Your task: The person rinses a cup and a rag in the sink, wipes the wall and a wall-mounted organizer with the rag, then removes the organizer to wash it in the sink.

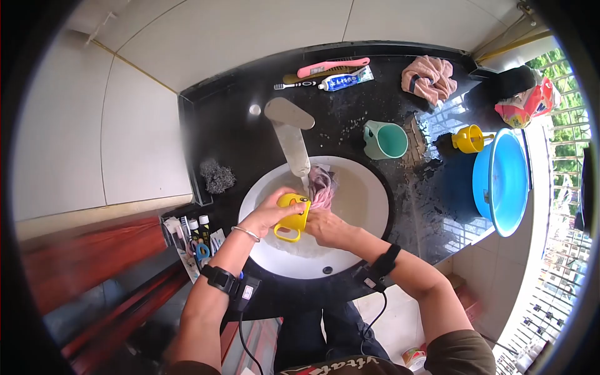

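My left hand [270, 215] is closed around a small yellow cup [291, 211] with a printed face and a loop handle, tilted on its side over the white washbasin [265, 255]. Close against the cup's mouth is my right hand [329, 229], its fingers curled and partly hidden. A wet pink and purple cloth [322, 189] gathers to a narrow bunch at the right hand and spreads toward the back of the basin. Above both hands is the tap [292, 147], with its spout end just behind the cup. Cloudy water lies in the basin.
Right of the basin stand a green cup [390, 140], another yellow cup [469, 139] and a blue basin [507, 182]. Behind are a pink comb [334, 67], toothpaste [345, 80] and a pink towel [429, 80]. A steel scrubber [217, 177] lies left.
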### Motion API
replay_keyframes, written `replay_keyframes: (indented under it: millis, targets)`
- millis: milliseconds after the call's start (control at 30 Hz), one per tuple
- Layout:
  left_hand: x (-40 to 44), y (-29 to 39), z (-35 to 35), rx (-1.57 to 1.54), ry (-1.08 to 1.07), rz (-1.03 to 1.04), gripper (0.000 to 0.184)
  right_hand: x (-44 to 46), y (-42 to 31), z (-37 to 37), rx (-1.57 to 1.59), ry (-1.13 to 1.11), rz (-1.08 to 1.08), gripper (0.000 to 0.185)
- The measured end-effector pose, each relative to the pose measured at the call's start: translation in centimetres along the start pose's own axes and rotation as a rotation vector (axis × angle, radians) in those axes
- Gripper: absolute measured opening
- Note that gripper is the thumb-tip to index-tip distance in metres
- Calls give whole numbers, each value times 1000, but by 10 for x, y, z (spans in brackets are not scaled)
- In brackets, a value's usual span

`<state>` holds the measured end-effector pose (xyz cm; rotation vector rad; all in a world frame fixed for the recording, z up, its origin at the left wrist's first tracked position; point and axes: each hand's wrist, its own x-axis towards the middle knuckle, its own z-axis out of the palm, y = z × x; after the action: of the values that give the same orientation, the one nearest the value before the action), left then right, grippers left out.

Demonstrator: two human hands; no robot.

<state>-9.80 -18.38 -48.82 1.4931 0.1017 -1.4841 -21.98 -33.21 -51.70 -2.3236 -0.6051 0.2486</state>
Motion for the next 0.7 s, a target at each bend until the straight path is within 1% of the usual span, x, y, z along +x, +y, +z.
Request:
replay_keyframes:
  millis: [33, 67, 100, 133, 167, 200, 233, 267, 300, 367, 400, 433, 467, 500, 533, 567, 633, 667, 700]
  targets:
    - [4, -4, -2, 3, -2, 4, 54, 3, 3, -8, 24, -9, 22, 46]
    - [11, -14, -5, 27, -28, 204, 55, 4, 0, -13, 26, -8, 23, 50]
    - [16, -22, -6, 46, -56, 402, 56, 0, 7, -7, 25, -14, 28, 50]
    - [13, -17, -3, 102, -22, 457, 63, -4, 17, 1, 173, 14, 86, 53]
    - [14, -15, -4, 100, -30, 455, 63, -9, 25, 9, 322, 49, 145, 56]
    - [15, -14, -6, 449, 80, 701, 66, -11, 26, 3, 323, 49, 152, 56]
    - [14, -11, -6, 802, 196, 940, 69, -12, 28, -9, 712, -34, 306, 59]
    - [9, -8, -5, 792, 196, 921, 71, -15, 29, -17, 1102, -120, 456, 61]
    - [9, -7, -7, 796, 195, 920, 71, -24, 31, -19, 1104, -117, 454, 61]
    - [12, -6, -17, 692, 428, 846, 71, -43, 33, -22, 1643, 177, 698, 60]
    - [22, -14, -22, 649, 459, 859, 71, -46, 30, -24, 1642, 168, 692, 60]
    - [31, -20, -23, 650, 466, 860, 71, -50, 26, -27, 1734, 308, 648, 56]
    - [41, -28, -19, 661, 458, 814, 70, -53, 23, -29, 1821, 458, 609, 53]
    - [47, -35, -8, 668, 441, 764, 70, -51, 21, -23, 1821, 463, 622, 53]
    - [48, -34, 10, 630, 474, 755, 63, -41, 19, -13, 1118, 494, 524, 52]
    - [77, -47, 12, 526, 358, 762, 55, -29, 16, -5, 419, 474, 400, 53]
    - [87, -43, 21, -680, -6, 351, 51, 8, -9, -26, -308, 512, 427, 52]
    - [84, -41, 25, -676, -12, 352, 51, 16, -2, -25, -313, 516, 431, 52]
    - [74, -44, 29, -190, 135, 545, 50, 22, 9, -18, -3, 547, 597, 50]
